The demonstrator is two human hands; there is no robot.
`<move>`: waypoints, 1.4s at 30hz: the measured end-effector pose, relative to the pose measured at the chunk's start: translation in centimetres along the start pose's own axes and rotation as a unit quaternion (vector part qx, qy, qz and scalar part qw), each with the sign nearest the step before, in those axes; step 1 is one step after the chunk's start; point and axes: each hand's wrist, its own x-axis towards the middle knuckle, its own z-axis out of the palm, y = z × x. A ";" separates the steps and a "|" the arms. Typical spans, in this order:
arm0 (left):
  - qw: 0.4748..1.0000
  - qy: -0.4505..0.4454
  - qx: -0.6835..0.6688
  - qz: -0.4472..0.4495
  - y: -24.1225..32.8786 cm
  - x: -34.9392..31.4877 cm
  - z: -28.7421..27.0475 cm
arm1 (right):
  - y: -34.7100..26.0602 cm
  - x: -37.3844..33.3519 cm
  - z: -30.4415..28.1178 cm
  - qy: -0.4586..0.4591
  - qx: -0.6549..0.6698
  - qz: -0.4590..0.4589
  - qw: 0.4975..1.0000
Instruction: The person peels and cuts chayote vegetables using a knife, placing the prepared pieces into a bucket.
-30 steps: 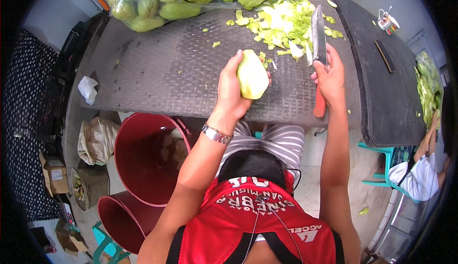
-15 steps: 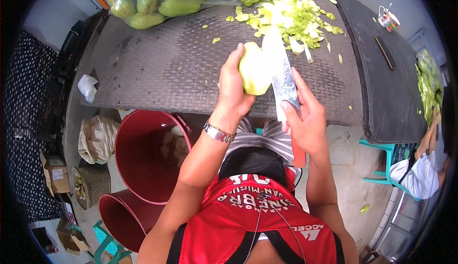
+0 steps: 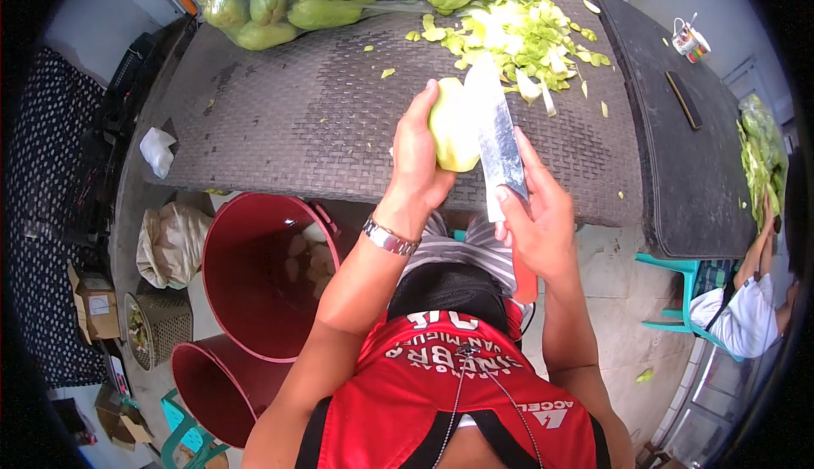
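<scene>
My left hand (image 3: 414,151) wraps round a peeled, pale green chayote (image 3: 453,130), held up over the near part of the table. In my right hand (image 3: 544,219) is a broad-bladed knife (image 3: 502,142) with a red-orange handle, its tip pointing away from me. The blade stands along the right side of the chayote; whether it touches the flesh I cannot tell. Beyond the knife lies a heap of green peelings (image 3: 530,41). A clear plastic bag of unpeeled chayotes (image 3: 322,13) rests at the far left of the heap.
The dark woven table (image 3: 280,121) ends just before my waist. Below it at left stand a large red bucket (image 3: 233,299) with pale pieces inside and a smaller red bucket (image 3: 199,384). On the right, a black table (image 3: 670,164) adjoins; another person's arm (image 3: 755,248) reaches over it.
The knife and my right hand have shifted slightly, and the blade is turned a little. My left hand keeps its hold on the chayote. The whole view has moved slightly.
</scene>
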 end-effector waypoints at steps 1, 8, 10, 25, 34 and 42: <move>1.000 0.002 0.000 -0.001 0.0 0.0 0.0 | 0.0 -0.1 0.1 0.002 0.010 0.008 1.000; 1.000 0.012 -0.011 -0.010 -1.0 -0.3 0.3 | 0.7 -0.1 0.7 0.032 -0.012 -0.007 0.999; 1.000 0.012 -0.018 -0.009 -1.0 -0.4 0.4 | 0.7 -0.2 0.7 0.038 -0.035 -0.009 0.999; 1.000 0.001 0.008 -0.004 -0.7 -0.6 0.9 | 1.1 -1.7 0.7 0.030 -0.049 -0.025 0.998; 1.000 0.018 0.017 0.007 -1.7 -1.0 0.8 | 0.3 -1.0 1.0 0.011 0.020 0.049 0.999; 0.999 0.004 0.034 0.014 -1.6 -0.6 0.2 | 0.4 -0.5 0.9 0.000 0.015 0.091 0.996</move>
